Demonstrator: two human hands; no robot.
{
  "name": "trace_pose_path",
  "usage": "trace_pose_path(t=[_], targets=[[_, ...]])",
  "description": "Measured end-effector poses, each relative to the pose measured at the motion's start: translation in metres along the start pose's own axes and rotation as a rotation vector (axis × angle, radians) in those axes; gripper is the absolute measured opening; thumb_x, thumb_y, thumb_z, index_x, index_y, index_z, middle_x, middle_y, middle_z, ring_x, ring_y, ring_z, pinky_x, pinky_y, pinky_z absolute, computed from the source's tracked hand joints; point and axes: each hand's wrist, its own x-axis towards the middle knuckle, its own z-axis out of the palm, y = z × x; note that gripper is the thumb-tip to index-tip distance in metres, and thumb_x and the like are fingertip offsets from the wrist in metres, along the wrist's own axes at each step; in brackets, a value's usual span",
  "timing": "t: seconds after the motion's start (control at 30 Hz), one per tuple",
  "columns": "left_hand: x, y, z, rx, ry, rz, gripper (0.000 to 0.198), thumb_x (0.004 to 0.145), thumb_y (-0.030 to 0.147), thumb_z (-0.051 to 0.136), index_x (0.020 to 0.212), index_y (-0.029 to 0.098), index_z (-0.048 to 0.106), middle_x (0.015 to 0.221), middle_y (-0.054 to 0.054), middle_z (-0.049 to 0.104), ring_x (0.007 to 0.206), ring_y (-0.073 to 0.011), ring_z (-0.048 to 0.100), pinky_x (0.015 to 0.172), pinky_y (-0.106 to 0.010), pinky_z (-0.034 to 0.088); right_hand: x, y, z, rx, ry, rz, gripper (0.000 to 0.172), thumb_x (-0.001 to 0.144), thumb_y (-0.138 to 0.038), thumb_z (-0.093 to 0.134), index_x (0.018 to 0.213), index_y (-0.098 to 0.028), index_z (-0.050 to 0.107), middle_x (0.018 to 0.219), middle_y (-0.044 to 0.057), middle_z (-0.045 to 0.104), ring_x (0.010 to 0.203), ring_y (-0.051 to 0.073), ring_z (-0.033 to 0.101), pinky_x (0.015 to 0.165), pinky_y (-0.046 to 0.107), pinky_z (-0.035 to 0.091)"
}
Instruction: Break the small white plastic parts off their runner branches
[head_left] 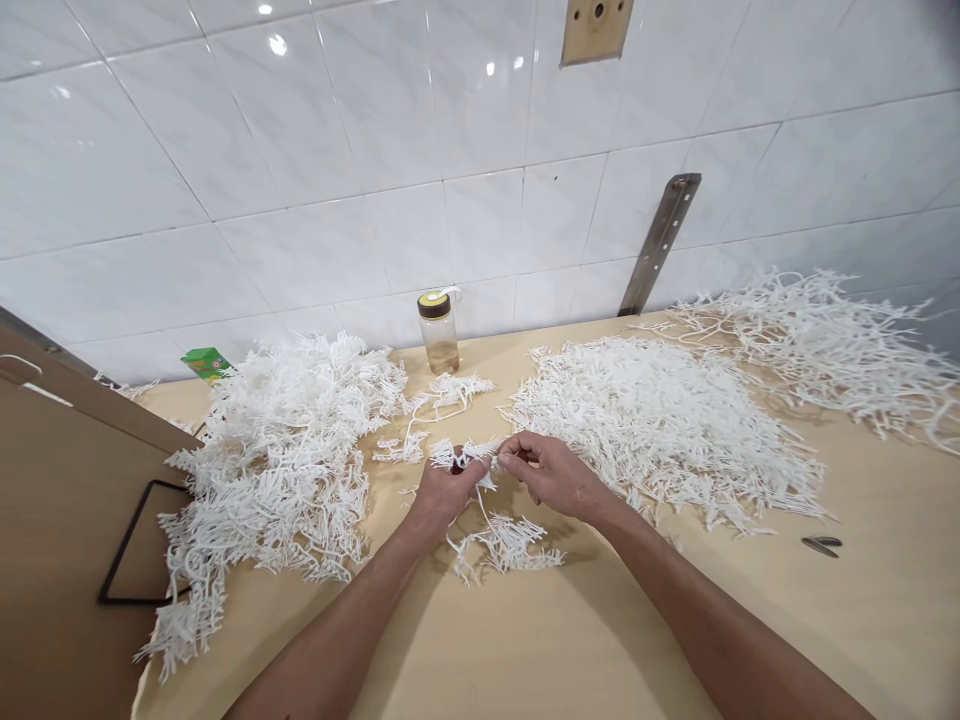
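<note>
My left hand (444,492) is closed on a white branched plastic sprig (480,455), like a piece of artificial foliage, over the middle of the table. Fingers of my right hand (556,477) pinch at the sprig's right end; the exact bit between them is too small to make out. From the hands a thin stem runs down to a feathery white cluster (517,545) near the tabletop. Just beyond my hands lie a few loose sprigs (450,395). On the left is a big heap of bushy white sprigs (300,450), and on the right a flatter pile of small white pieces (660,420).
Bare white branches (840,340) spread at the far right. A drink bottle (439,335) stands by the tiled wall, with a green box (206,363) left of it. Small dark metal snips (823,545) lie at right. A cardboard box (67,520) borders the left side.
</note>
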Motion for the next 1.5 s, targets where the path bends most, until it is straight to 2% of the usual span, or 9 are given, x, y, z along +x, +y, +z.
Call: trace_pose_path(t=[0.1,0.37,0.5,0.63,0.87,1.07,1.2,1.37,1.5], targets=[[0.002,-0.006,-0.001,0.095,-0.017,0.078,0.025,0.074,0.032,0.073,0.092,0.015,0.071,0.090,-0.006,0.073,0.086,-0.0214,0.065,0.078,-0.030,0.049,0.001,0.001,0.002,-0.142,0.084,-0.072,0.021,0.090,-0.034,0.052,0.080,-0.019,0.062,0.078,0.003,0.065,0.067,0.015,0.058,0.062,0.029,0.046],[0.004,-0.012,-0.002,0.146,-0.005,0.067,0.023,0.074,0.037,0.073,0.082,0.015,0.069,0.081,-0.004,0.071,0.079,-0.0197,0.063,0.070,-0.028,0.047,0.000,0.000,0.003,-0.254,0.087,-0.093,0.018,0.090,-0.027,0.050,0.078,-0.019,0.061,0.073,0.002,0.065,0.066,0.015,0.057,0.061,0.028,0.042],[-0.001,0.002,0.002,0.091,0.004,-0.027,0.024,0.069,0.036,0.076,0.080,0.016,0.068,0.066,-0.001,0.065,0.063,-0.0160,0.057,0.059,-0.026,0.043,-0.001,0.000,0.002,-0.261,0.051,-0.103,0.019,0.090,-0.028,0.050,0.077,-0.019,0.061,0.073,0.001,0.065,0.065,0.015,0.055,0.062,0.028,0.041],[-0.005,0.008,0.000,0.036,-0.030,-0.190,0.029,0.067,0.038,0.077,0.065,0.017,0.058,0.045,0.007,0.042,0.042,-0.0081,0.037,0.044,-0.022,0.028,-0.001,0.001,0.002,-0.240,0.013,-0.113,0.017,0.091,-0.028,0.051,0.080,-0.020,0.061,0.075,0.001,0.065,0.066,0.014,0.055,0.062,0.027,0.042],[-0.001,0.001,-0.005,-0.012,-0.085,-0.305,0.040,0.063,0.044,0.080,0.059,0.018,0.049,0.041,0.009,0.033,0.037,-0.0041,0.023,0.038,-0.022,0.012,0.000,0.003,0.004,-0.191,0.100,-0.181,0.014,0.087,-0.021,0.051,0.086,-0.020,0.065,0.084,0.004,0.069,0.072,0.016,0.059,0.064,0.027,0.045],[-0.004,0.007,-0.002,-0.102,-0.096,-0.293,0.038,0.059,0.041,0.083,0.060,0.017,0.055,0.042,0.008,0.038,0.039,-0.0047,0.027,0.041,-0.022,0.017,0.000,0.004,0.008,-0.337,0.130,-0.206,0.014,0.086,-0.015,0.051,0.084,-0.019,0.064,0.084,0.004,0.067,0.069,0.014,0.057,0.065,0.029,0.044],[-0.005,0.009,0.000,-0.136,-0.116,-0.286,0.035,0.057,0.038,0.086,0.068,0.014,0.064,0.051,0.003,0.052,0.045,-0.0082,0.042,0.046,-0.023,0.030,0.001,0.003,0.013,-0.378,0.168,-0.140,0.014,0.084,-0.014,0.052,0.085,-0.019,0.065,0.087,0.004,0.068,0.073,0.015,0.059,0.067,0.029,0.044],[-0.003,0.000,-0.003,-0.101,-0.097,-0.245,0.042,0.060,0.041,0.085,0.085,0.012,0.069,0.061,-0.002,0.062,0.056,-0.0148,0.055,0.053,-0.025,0.041,0.001,0.003,0.015,-0.167,0.146,-0.060,0.014,0.089,-0.024,0.052,0.088,-0.020,0.066,0.080,0.003,0.067,0.069,0.016,0.060,0.062,0.028,0.047],[0.000,-0.009,-0.006,-0.175,-0.117,-0.240,0.041,0.060,0.038,0.085,0.087,0.013,0.068,0.060,0.001,0.060,0.051,-0.0111,0.051,0.049,-0.022,0.037,0.001,0.005,0.014,-0.065,0.176,-0.094,0.015,0.088,-0.027,0.055,0.091,-0.020,0.067,0.086,0.004,0.068,0.072,0.016,0.061,0.063,0.028,0.050]])
